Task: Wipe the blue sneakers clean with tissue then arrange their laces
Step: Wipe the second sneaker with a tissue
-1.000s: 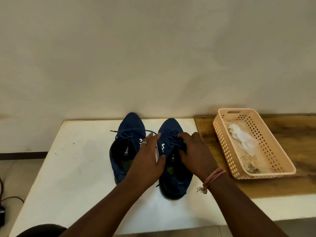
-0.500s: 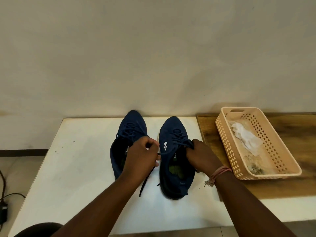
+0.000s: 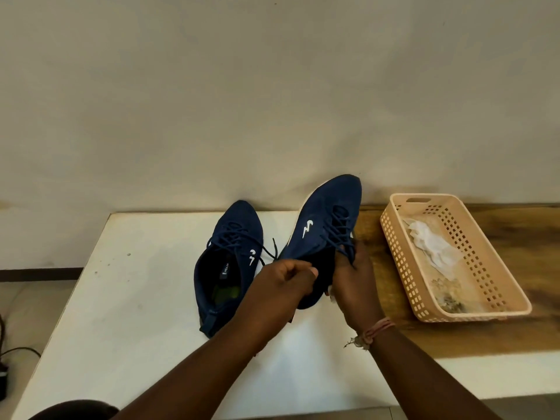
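Two navy blue sneakers with white side marks are in view. The left sneaker [image 3: 225,262] rests flat on the white table [image 3: 136,298], its opening facing me. The right sneaker [image 3: 325,225] is lifted and tilted, toe pointing up and to the right. My right hand [image 3: 353,286] grips it at the tongue and collar. My left hand [image 3: 286,278] is closed on a dark lace end at the shoe's near left side. Crumpled white tissue [image 3: 433,245] lies in the peach basket [image 3: 403,265].
The peach perforated basket sits on a wooden board [image 3: 515,313] at the right of the table, with some debris at its near end. A plain wall stands just behind the table. Cables [image 3: 12,356] lie on the floor at the far left.
The right sneaker has been raised off the table and tipped toe-up to the right. Both hands stayed on it, the left one pulling its lace.
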